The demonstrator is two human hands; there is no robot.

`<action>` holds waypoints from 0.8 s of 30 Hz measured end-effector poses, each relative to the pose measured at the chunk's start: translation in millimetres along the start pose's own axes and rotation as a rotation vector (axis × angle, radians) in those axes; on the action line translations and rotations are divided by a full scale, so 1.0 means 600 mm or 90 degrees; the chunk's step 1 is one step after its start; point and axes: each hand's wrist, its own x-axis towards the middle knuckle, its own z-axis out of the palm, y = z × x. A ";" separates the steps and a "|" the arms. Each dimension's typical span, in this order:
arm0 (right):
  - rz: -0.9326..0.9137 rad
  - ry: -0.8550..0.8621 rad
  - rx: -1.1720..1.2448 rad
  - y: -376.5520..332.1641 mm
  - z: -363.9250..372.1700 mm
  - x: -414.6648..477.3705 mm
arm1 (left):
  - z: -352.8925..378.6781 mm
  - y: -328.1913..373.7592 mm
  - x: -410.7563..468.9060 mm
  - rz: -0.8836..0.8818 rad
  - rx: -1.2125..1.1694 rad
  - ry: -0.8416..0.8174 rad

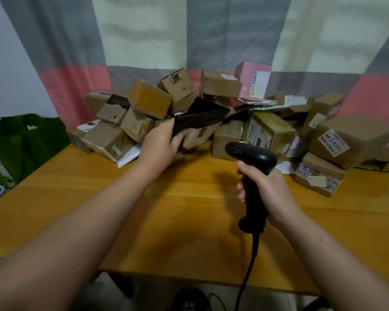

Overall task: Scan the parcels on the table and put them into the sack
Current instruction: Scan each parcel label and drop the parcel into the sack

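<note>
Parcel (200, 120) flat, black, glossy | left hand (164, 145) grip: holds parcel | right hand (265, 187) grip: holds scanner (252, 156)

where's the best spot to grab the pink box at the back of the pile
Probably grip the pink box across its top end, coming from above. It stands tallest at the back of the pile with its top clear, while a brown box overlaps its lower left and its base is crowded.
</note>
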 end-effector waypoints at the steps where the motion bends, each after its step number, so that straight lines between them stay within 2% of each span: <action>1: -0.010 0.001 0.000 0.000 -0.005 -0.008 | 0.000 0.007 -0.013 -0.034 -0.058 0.004; 8: -0.053 0.020 0.012 0.024 -0.019 -0.056 | 0.015 0.021 -0.125 -0.161 -0.300 0.032; 13: -0.014 -0.051 0.087 0.030 -0.023 -0.073 | 0.023 0.032 -0.175 -0.239 -0.388 0.028; 18: -0.045 -0.060 -0.010 0.023 -0.017 -0.069 | 0.000 0.038 -0.194 -0.280 -0.326 -0.020; 22: -0.112 -0.116 0.012 -0.008 0.000 -0.062 | -0.036 0.057 -0.149 -0.132 -0.071 -0.094; 24: -0.127 -0.138 0.018 -0.021 0.008 -0.057 | -0.042 0.079 -0.124 -0.093 -0.059 -0.180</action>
